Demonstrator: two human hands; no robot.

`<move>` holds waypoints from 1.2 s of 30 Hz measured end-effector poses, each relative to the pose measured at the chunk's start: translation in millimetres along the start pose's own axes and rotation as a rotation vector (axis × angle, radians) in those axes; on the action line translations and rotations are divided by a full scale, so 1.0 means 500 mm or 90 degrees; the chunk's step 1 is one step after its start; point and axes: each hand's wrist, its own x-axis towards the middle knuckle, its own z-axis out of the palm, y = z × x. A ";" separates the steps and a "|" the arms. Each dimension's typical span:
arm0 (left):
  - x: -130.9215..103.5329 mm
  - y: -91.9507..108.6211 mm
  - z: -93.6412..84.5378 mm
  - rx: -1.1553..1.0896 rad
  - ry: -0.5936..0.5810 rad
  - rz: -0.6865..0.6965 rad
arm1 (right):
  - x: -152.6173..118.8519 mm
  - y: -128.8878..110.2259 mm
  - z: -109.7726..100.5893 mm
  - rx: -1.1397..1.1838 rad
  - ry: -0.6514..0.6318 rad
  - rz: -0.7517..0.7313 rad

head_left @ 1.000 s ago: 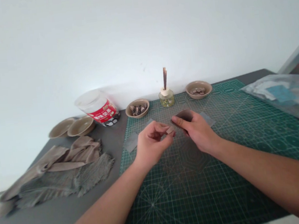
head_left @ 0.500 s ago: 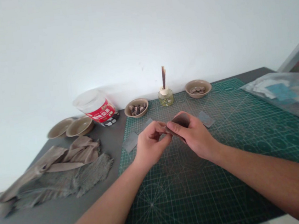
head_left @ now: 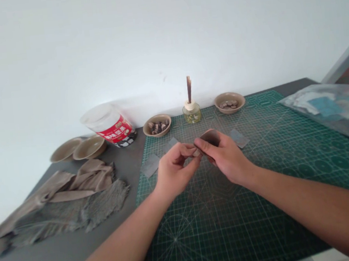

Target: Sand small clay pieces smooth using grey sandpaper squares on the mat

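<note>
Above the green cutting mat [head_left: 210, 234], my two hands meet at the fingertips. My right hand [head_left: 229, 158] is closed on a bent, dark grey piece of sandpaper [head_left: 211, 137], its thumb pressing the near edge. Between the thumb and fingers of my left hand [head_left: 174, 170] is a small brownish stone [head_left: 196, 152], mostly covered by fingers and touching the sandpaper. Grey sandpaper squares lie flat on the mat, one left [head_left: 150, 166], one partly behind my left hand [head_left: 171, 143], and another beyond my right hand [head_left: 239, 138].
Along the wall stand a bowl of rough stones [head_left: 162, 133], a reed diffuser [head_left: 192, 114] and a bowl of smoother brown stones [head_left: 238, 106]. Leftward are a red-labelled tub [head_left: 115, 130], two bowls [head_left: 89, 149] and crumpled cloths [head_left: 86, 183]. A clear plastic bag [head_left: 340, 109] lies at right.
The whole view has shifted slightly, with objects appearing a little further left. My fingers have moved only a little at the sandpaper's edge; both grips stay the same.
</note>
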 end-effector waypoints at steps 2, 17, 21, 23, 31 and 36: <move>-0.002 0.004 0.000 0.003 0.012 0.010 | 0.003 0.002 -0.003 -0.012 0.001 -0.002; 0.009 0.008 0.004 0.084 0.045 -0.047 | -0.013 -0.021 0.005 -0.134 0.049 -0.086; 0.012 0.010 0.001 0.095 0.069 -0.078 | -0.013 -0.017 0.001 -0.173 0.079 -0.104; 0.012 0.013 0.000 0.101 0.059 -0.099 | -0.015 -0.016 0.001 -0.195 0.074 -0.109; 0.009 0.010 -0.003 0.081 0.037 -0.131 | -0.015 -0.010 0.003 -0.239 0.063 -0.124; 0.009 0.000 -0.007 0.121 0.046 -0.120 | -0.011 -0.011 -0.002 -0.271 0.069 -0.139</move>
